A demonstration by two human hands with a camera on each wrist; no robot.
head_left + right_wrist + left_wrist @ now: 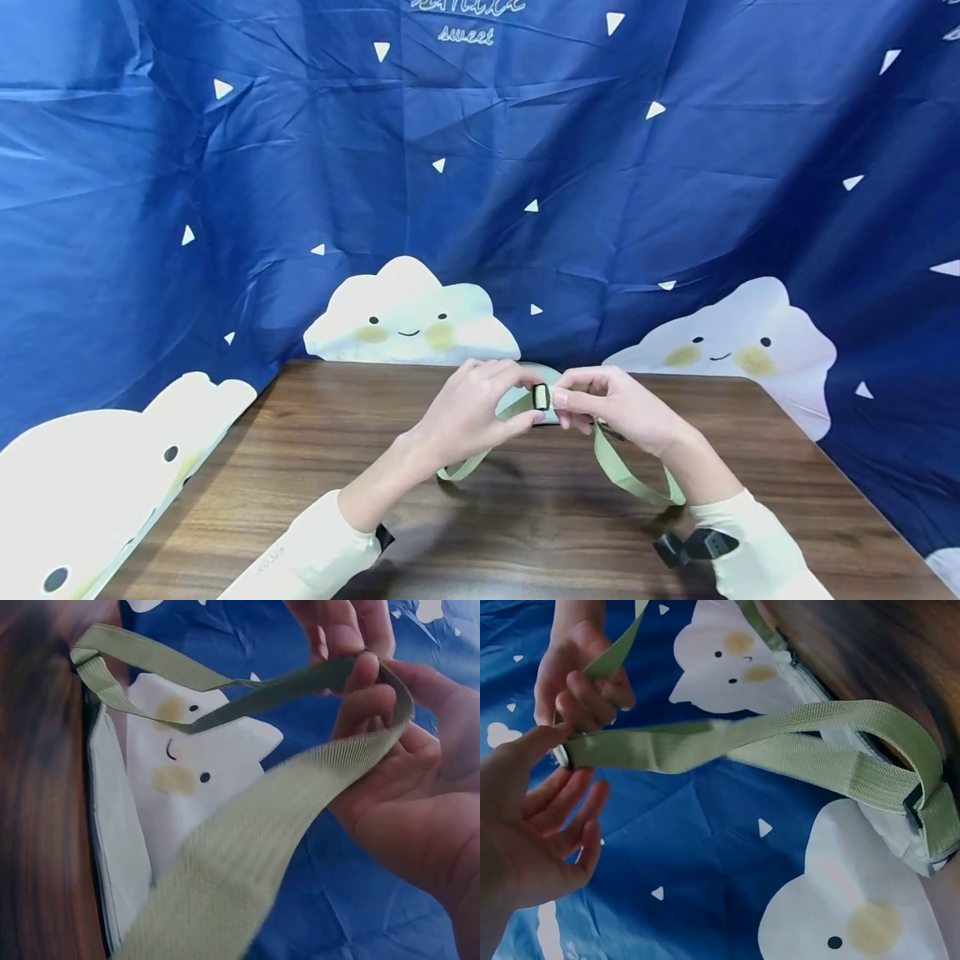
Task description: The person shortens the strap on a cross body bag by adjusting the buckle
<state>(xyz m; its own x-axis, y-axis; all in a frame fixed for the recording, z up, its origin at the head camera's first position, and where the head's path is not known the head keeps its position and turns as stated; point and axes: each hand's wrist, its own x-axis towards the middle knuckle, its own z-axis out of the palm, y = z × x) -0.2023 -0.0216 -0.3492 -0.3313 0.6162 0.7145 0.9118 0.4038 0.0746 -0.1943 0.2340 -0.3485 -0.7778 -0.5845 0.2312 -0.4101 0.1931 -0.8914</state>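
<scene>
A light green webbing strap [630, 479] runs in loops from a pale flat bag [120, 847] lying at the far edge of the table. My left hand [472, 408] pinches a small dark buckle [541, 397] on the strap between thumb and forefinger, its other fingers spread in the left wrist view. Close beside the buckle, my right hand [618, 404] grips the strap with thumb and fingertips. In the right wrist view, the webbing [300, 795] curves around the right fingers and drops toward the camera. A second dark slider [913, 804] sits on the strap near the bag.
The brown wooden table [555, 525] lies beneath both forearms. Behind it hangs a blue cloth [480, 167] printed with clouds and white triangles. Black wrist devices [697, 546] are worn at the sleeves.
</scene>
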